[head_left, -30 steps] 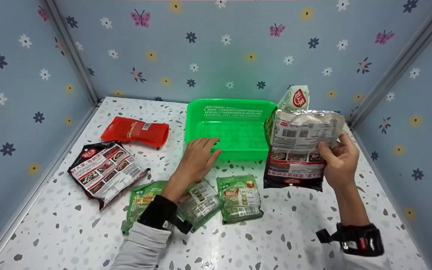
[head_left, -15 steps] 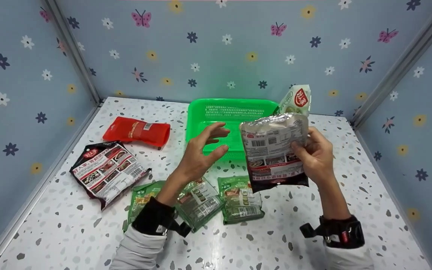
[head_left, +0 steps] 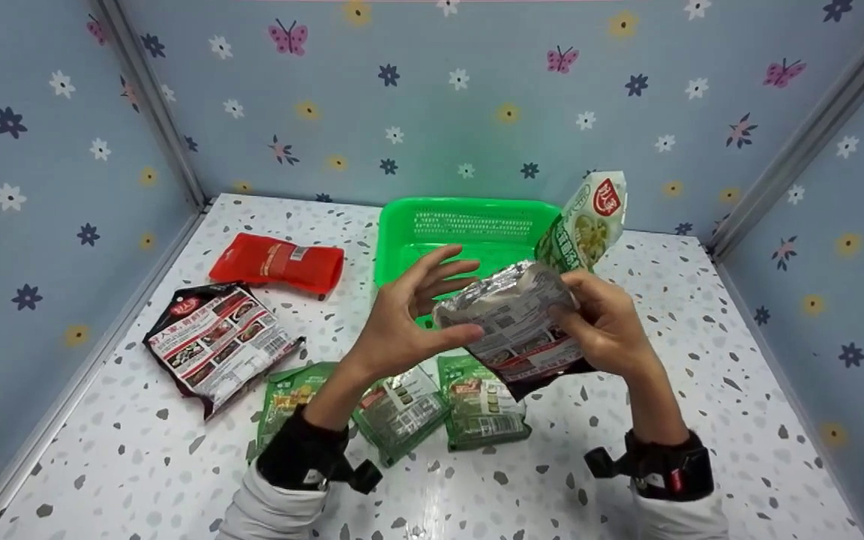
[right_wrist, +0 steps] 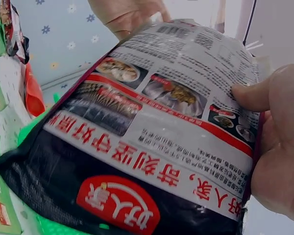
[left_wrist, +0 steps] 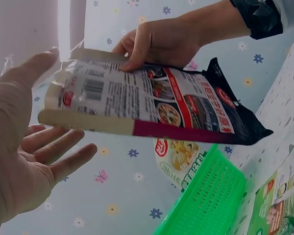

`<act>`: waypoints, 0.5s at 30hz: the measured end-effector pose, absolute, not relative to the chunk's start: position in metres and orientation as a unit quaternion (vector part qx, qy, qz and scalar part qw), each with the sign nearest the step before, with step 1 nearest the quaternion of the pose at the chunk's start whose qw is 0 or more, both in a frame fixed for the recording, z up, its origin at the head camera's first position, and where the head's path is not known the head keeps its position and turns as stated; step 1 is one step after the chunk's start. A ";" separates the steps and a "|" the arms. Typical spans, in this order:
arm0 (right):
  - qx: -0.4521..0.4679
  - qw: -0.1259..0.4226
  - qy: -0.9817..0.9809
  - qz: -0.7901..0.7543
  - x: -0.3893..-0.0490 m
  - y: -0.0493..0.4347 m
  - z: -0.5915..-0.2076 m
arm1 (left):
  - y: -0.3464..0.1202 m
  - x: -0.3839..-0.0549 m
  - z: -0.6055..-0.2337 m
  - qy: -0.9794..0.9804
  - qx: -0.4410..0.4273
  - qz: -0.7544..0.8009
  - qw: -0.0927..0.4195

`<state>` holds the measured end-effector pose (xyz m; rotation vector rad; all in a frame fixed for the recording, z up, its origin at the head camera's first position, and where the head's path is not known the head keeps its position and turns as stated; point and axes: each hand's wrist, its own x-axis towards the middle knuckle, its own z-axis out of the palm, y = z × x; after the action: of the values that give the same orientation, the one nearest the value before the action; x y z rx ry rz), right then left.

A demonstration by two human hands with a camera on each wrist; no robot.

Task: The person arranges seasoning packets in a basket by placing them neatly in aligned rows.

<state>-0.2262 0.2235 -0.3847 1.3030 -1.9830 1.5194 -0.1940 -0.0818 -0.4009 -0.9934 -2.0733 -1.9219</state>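
My right hand (head_left: 610, 324) pinches a black, red and white food packet (head_left: 518, 330) by its side, thumb on the printed face. The packet is tilted in the air in front of the green basket, its silvery end toward my left hand. My left hand (head_left: 406, 319) is spread at that end, thumb and fingers apart on either side of it. In the left wrist view, the left fingers (left_wrist: 66, 152) lie below the packet's pale end. The right wrist view shows the packet's red logo and food photos, with the right thumb (right_wrist: 257, 95) pressed on it.
Behind the hands stands the green basket (head_left: 469, 204); a white and green packet (head_left: 589, 229) leans upright at its right end. A red packet (head_left: 278, 262) and another black and white packet (head_left: 226, 337) lie left. Several green packets (head_left: 488, 420) lie in front.
My right hand has brought the packet leftward and tipped its silvery end toward my left hand. The left hand has turned and spread, and is now at the packet's edge.
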 end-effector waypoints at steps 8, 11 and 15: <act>0.489 0.165 -0.748 0.417 -0.216 0.213 -0.386 | -0.074 -0.192 -0.399 -0.722 -0.337 -0.604 0.020; 0.500 0.166 -0.754 0.393 -0.213 0.209 -0.388 | -0.071 -0.193 -0.402 -0.742 -0.355 -0.567 0.027; 0.501 0.170 -0.762 0.373 -0.212 0.206 -0.391 | -0.069 -0.194 -0.406 -0.766 -0.370 -0.523 0.051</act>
<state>-0.2117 0.2058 -0.3910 1.4225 -2.1661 1.0598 -0.1941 -0.0690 -0.4062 -1.1254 -2.3316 -1.5921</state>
